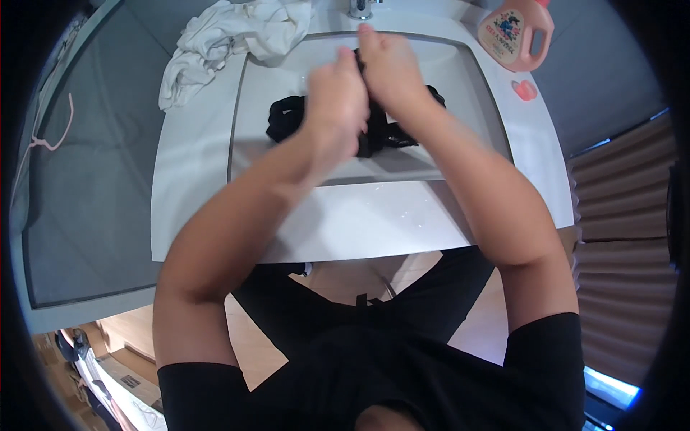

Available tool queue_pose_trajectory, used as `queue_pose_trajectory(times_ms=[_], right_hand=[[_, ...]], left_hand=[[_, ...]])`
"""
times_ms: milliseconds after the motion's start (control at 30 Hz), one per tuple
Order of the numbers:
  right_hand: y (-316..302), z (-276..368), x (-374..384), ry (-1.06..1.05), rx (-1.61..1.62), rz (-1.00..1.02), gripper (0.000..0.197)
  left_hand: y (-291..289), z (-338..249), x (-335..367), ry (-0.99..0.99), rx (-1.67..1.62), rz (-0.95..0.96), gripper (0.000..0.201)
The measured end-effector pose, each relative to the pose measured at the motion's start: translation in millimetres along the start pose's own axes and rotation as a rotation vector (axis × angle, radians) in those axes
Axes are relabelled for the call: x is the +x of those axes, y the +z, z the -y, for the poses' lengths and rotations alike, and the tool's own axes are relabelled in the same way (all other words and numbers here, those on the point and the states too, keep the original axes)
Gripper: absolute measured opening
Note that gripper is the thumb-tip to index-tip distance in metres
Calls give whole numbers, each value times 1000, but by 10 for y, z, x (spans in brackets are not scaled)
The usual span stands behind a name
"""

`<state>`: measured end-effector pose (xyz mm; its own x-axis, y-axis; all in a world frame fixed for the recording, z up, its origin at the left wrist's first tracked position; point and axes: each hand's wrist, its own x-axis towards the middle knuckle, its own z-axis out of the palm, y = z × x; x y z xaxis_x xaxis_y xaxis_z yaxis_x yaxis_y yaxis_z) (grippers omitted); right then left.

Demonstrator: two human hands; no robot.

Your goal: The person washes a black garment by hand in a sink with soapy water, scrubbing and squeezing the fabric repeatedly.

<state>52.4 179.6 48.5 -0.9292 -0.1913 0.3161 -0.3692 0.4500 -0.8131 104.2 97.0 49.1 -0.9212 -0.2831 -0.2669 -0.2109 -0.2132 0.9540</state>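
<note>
Black cloth (285, 115) is located in the sink (463, 82), bunched, with part of it raised between the hands. Left grip (336, 100): curled tight on the black cloth, blurred. Right grip (392, 75): likewise curled on it, just beside the left; exact finger placement cannot be told.

Risks (judged): black cloth could be lost from either grip if the fabric is wet and slick. Drops (402, 214), a few of which are seen on the front of the counter (323, 226), could be added to by brisk handling. White cloth (237, 32) could be splashed or dragged in, since the sink's rim is overlapped by it.

Containers: in the sink, only black cloth is made out; water depth cannot be told. Bottle (507, 54): pink, set at back right; contents not visible. A pink piece (525, 90), possibly its cap, is noted near it.
</note>
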Motion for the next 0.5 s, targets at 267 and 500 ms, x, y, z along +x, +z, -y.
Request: queue_pose_trajectory(times_ms=[267, 500], right_hand=[[-32, 14, -61, 36, 19, 39, 57], [5, 157, -174, -50, -39, 16, 56]], left_hand=[[-23, -28, -9, -176, -71, 79, 38], [-91, -17, 68, -25, -81, 9, 44]])
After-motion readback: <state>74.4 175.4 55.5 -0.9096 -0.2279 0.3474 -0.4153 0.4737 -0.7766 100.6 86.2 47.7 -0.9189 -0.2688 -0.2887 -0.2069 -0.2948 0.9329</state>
